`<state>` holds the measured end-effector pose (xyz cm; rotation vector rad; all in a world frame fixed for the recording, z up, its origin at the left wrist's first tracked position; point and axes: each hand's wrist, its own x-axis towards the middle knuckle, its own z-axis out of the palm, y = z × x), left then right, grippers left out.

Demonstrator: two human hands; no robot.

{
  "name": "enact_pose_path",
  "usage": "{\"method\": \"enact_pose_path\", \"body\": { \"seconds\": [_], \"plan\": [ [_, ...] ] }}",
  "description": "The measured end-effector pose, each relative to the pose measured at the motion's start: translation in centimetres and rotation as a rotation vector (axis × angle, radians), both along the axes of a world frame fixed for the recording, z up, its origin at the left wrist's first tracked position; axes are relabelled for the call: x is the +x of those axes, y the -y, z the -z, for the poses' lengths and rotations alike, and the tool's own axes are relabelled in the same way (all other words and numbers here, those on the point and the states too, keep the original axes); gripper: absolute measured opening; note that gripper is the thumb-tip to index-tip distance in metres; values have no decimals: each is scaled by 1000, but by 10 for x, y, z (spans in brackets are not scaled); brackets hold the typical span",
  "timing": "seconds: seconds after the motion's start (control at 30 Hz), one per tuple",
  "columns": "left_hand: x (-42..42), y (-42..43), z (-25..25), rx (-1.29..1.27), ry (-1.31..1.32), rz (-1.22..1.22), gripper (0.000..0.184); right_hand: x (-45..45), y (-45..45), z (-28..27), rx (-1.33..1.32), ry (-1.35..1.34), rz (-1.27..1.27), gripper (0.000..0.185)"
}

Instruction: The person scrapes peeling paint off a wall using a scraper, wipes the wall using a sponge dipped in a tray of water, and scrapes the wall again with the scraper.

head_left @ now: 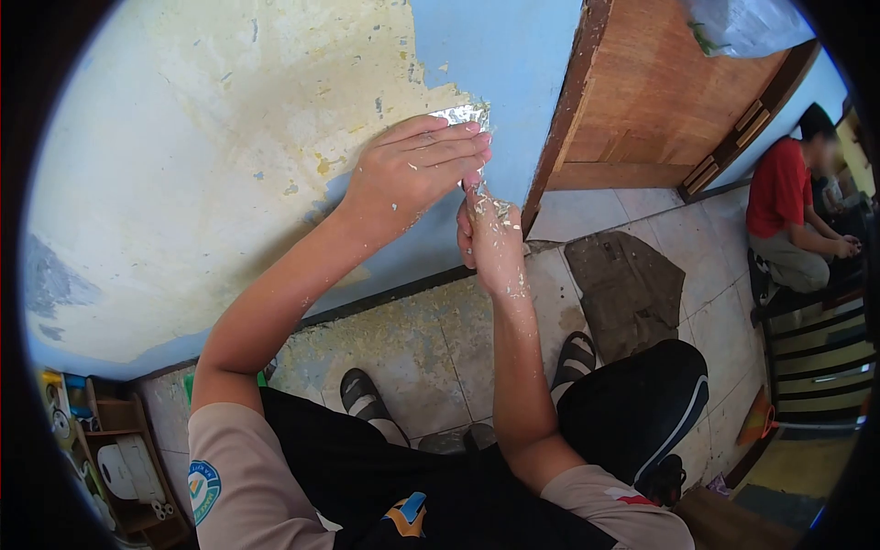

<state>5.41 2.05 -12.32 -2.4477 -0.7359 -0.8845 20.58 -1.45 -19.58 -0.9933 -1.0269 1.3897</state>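
A paint scraper (466, 115) with a shiny, flake-speckled metal blade lies against the wall (275, 101), at the ragged border between blue paint and bared cream surface. My right hand (496, 240) is closed around its handle from below, with paint chips stuck to the skin. Over the blade lies my left hand (412, 165), fingers together and pressing on it, thumb by the handle. Those fingers hide part of the blade. Blue paint (500, 55) still covers the strip beside the door frame.
A wooden door (651, 101) stands right of the wall, with a plastic bag (747, 27) above. A dark cloth (625, 291) lies on the flake-strewn tile floor (394, 353). A person in red (779, 197) sits at the far right. A wooden shelf (119, 412) stands lower left.
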Motion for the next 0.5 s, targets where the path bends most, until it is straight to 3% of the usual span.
{"method": "enact_pose_path", "body": {
  "seconds": [0.5],
  "plan": [
    [-5,1,4,33,-35,5,27,-9,-3,8,-32,-12,-4,61]
  ]
}}
